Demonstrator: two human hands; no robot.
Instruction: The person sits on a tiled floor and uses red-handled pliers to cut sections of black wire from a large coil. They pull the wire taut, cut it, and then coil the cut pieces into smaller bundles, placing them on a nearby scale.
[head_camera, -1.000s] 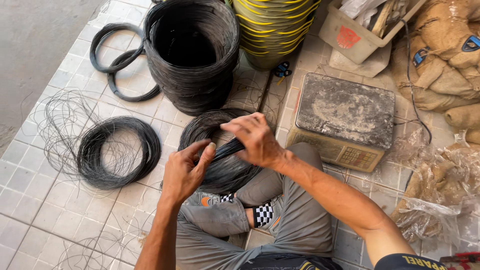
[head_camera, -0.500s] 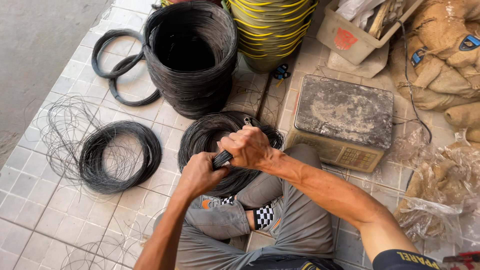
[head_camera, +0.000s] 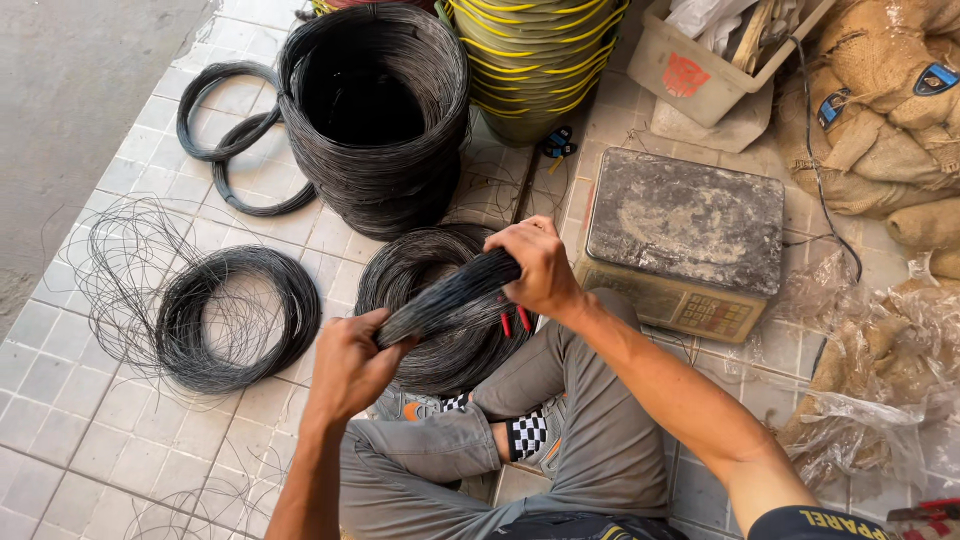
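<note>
Nearest me: crossed legs in grey trousers (head_camera: 560, 450), a checkered sock (head_camera: 527, 433) showing at the ankle, seated on the pale tiled floor (head_camera: 60, 440)

Left hand (head_camera: 350, 365) is closed in a fist round the near end of a straight bundle of dark cut wire lengths (head_camera: 450, 298); right hand (head_camera: 540, 265) is clamped over the far end. Both grips are full wraps, fingers curled tight, nothing slack. The bundle runs on a slant between the fists, held above a flat coil of black wire (head_camera: 440, 310) lying in front of the knees. Red-handled tool tips (head_camera: 515, 320) peek out under the right wrist; I cannot tell whether they touch the hand

Left of that, a looser coil of thin black wire (head_camera: 235, 318) with stray strands fanning over the tiles

Beyond: a grey platform scale with a scuffed metal top (head_camera: 685, 240), then a tall stack of black wire coils (head_camera: 375, 110), two thin loose rings of wire (head_camera: 235, 140), and stacked yellow-rimmed basins (head_camera: 535, 60)

Risks as I judge them: cut ends are sharp and bare palms sit right on them, so any slide along the bundle could scratch skin. If either fist eases, single lengths could slip out and scatter. Stray strands by the loose coil could snag a foot or sleeve
</note>
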